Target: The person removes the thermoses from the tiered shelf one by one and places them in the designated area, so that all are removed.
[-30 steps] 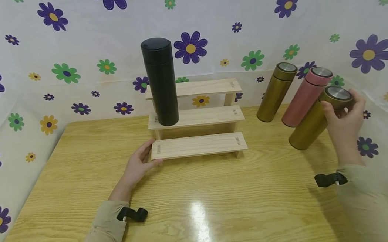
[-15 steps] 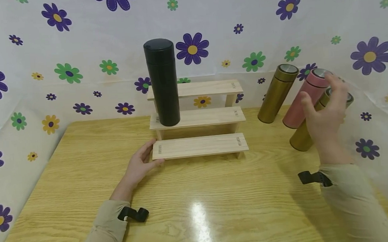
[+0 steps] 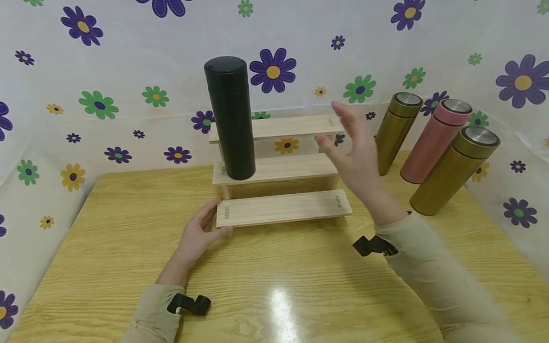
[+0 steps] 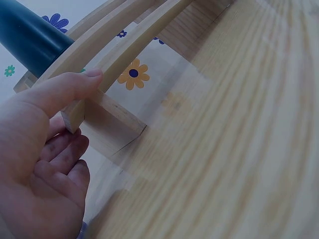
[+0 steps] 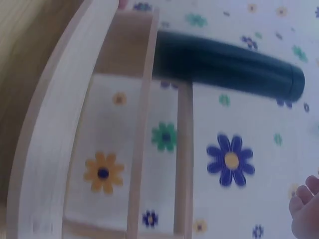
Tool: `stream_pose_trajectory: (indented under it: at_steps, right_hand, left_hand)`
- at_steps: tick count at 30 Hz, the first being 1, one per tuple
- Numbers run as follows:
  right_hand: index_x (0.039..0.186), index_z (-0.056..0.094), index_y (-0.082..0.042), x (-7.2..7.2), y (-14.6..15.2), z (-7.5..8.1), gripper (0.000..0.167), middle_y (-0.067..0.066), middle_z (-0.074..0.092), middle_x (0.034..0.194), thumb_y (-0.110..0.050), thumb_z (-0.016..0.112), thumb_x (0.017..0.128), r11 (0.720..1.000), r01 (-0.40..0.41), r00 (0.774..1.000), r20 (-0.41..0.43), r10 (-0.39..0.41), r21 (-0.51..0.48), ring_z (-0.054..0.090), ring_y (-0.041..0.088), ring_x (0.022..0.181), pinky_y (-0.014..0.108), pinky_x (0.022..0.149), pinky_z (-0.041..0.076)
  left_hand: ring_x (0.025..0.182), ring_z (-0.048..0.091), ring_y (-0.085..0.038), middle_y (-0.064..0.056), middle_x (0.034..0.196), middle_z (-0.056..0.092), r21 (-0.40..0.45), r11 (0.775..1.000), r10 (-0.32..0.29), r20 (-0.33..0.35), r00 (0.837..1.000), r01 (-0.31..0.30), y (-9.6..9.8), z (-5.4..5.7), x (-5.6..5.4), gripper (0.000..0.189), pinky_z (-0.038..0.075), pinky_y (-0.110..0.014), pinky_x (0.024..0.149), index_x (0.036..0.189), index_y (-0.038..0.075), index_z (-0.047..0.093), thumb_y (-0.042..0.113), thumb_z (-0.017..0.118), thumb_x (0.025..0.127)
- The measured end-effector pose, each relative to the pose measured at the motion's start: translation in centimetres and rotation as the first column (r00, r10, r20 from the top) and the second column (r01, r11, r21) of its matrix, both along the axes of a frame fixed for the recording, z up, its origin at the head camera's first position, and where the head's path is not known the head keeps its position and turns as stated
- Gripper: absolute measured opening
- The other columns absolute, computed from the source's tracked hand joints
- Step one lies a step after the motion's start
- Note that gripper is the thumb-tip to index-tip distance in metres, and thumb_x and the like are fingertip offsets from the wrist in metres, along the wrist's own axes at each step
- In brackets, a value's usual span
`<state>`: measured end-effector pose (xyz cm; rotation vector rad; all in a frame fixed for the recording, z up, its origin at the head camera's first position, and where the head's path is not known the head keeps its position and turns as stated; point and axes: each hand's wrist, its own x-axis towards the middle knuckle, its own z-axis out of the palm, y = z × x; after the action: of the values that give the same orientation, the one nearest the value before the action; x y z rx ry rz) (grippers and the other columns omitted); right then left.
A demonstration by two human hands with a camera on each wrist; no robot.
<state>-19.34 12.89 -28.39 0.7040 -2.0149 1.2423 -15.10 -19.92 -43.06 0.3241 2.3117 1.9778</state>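
Note:
A three-step wooden display shelf [image 3: 281,208] stands on the table. My left hand [image 3: 198,236] holds the left end of its lowest step; the left wrist view shows the thumb [image 4: 75,87] over the board and the fingers curled beneath it. On the left end of the middle step a black thermos bottle [image 3: 231,121] stands upright. My right hand [image 3: 356,161] is in the air before the shelf's right end, fingers spread and bent slightly, holding nothing. In the right wrist view, only part of that hand [image 5: 305,211] shows at the right edge.
At the right stand a gold thermos [image 3: 397,132], a pink thermos [image 3: 435,140] and a nearer gold thermos [image 3: 454,171], in a slanting row. A flowered cloth [image 3: 153,42] hangs behind and beside the wooden table [image 3: 264,308].
My right hand has let go of the nearer gold thermos and moved left, past the pink one, to the shelf's right end. The left hand keeps its hold.

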Motion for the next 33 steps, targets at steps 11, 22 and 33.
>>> stream_pose_trajectory:
  at_steps: [11,22,33]
  right_hand:
    - [0.139,0.041,0.001,-1.4,-7.4,-0.3,0.061,0.015,0.043,0.140,-0.014,0.070,0.088,0.987,-0.158,0.986,0.064,0.155,0.042,0.040,0.022,0.129,0.031,0.109,0.034]
    - [0.145,0.042,-0.013,-3.4,-10.9,3.1,0.065,0.002,0.034,0.151,-0.030,0.070,0.089,0.990,-0.069,0.998,-0.006,0.070,0.120,0.022,0.002,0.137,0.027,0.112,0.021]
    - [0.149,0.032,-0.013,-4.1,-13.1,4.5,0.077,0.009,0.021,0.155,-0.034,0.071,0.087,0.995,-0.053,0.998,0.033,0.050,0.087,0.014,0.006,0.141,0.029,0.114,0.019]
  left_hand:
    - [0.140,0.026,-0.020,-0.010,0.152,0.032,-0.007,1.000,0.018,-0.014,1.000,-0.018,-0.6,-2.3,-1.1,0.079,0.020,-0.034,0.115,0.148,0.006,0.034,0.010,0.077,0.081]
    - [0.141,0.024,-0.027,-0.017,0.152,0.029,-0.010,1.000,0.002,0.000,1.000,-0.002,0.0,0.1,0.0,0.078,0.019,-0.040,0.115,0.147,-0.003,0.030,0.002,0.074,0.083]
    - [0.140,0.025,-0.027,-0.018,0.152,0.029,-0.011,1.000,-0.003,-0.004,1.000,0.003,0.1,0.6,0.3,0.077,0.019,-0.039,0.115,0.147,-0.004,0.030,0.004,0.073,0.083]
